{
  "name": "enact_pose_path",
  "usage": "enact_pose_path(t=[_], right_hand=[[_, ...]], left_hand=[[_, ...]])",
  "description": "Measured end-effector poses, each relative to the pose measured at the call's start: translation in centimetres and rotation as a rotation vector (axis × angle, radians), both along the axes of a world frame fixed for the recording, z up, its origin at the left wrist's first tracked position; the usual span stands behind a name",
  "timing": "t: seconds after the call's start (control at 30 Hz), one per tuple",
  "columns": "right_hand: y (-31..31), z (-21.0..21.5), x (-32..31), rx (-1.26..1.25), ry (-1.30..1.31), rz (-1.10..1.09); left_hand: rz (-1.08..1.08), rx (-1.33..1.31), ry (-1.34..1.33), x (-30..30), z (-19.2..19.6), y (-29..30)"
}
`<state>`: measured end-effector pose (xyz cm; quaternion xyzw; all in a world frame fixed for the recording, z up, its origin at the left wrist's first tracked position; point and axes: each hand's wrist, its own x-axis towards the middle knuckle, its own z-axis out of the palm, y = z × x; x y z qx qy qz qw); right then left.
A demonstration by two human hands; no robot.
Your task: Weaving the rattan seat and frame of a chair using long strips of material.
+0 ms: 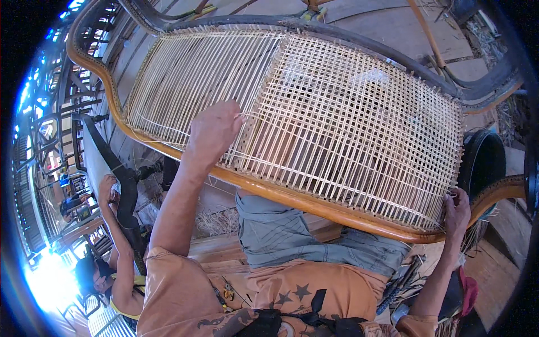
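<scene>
Your left fingers (228,108) are pinching a strand (248,114), seemingly for tension; your right fingers (449,203) are resting bent by the frame (314,203), hold unclear.

Faintly shiny cane (359,112) is bordered by a front rail (314,203) of smooth, glossy wood, while the back rail (247,21) is seen dark and matt; shorts (275,230) and shirt (331,281) of matt, creased cloth are worn.

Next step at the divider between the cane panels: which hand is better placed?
Likely the left hand: its fingers are beside that divider, while the right hand is at the right end of the woven panel.
</scene>
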<state>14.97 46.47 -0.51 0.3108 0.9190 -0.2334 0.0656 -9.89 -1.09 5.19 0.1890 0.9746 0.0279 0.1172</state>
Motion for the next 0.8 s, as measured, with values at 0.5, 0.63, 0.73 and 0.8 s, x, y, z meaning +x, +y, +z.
enact_pose_path(t=[0.5,0.63,0.73,0.8], right_hand=[[0.2,0.1,0.1,-0.014,-0.008,0.035],[0.4,0.5,0.6,0.003,0.069,0.041],[0.5,-0.8,0.4,0.040,0.077,0.073],[-0.4,-0.6,-0.4,0.003,0.082,0.024]], left_hand=[[-0.191,-0.149,0.229,1.1,-0.9,0.5],[0.047,-0.077,-0.007,-0.1,-2.8,0.7],[0.123,0.209,-0.327,-2.4,-5.1,-2.2],[0.183,0.249,-0.495,-3.0,-4.5,-2.3]])
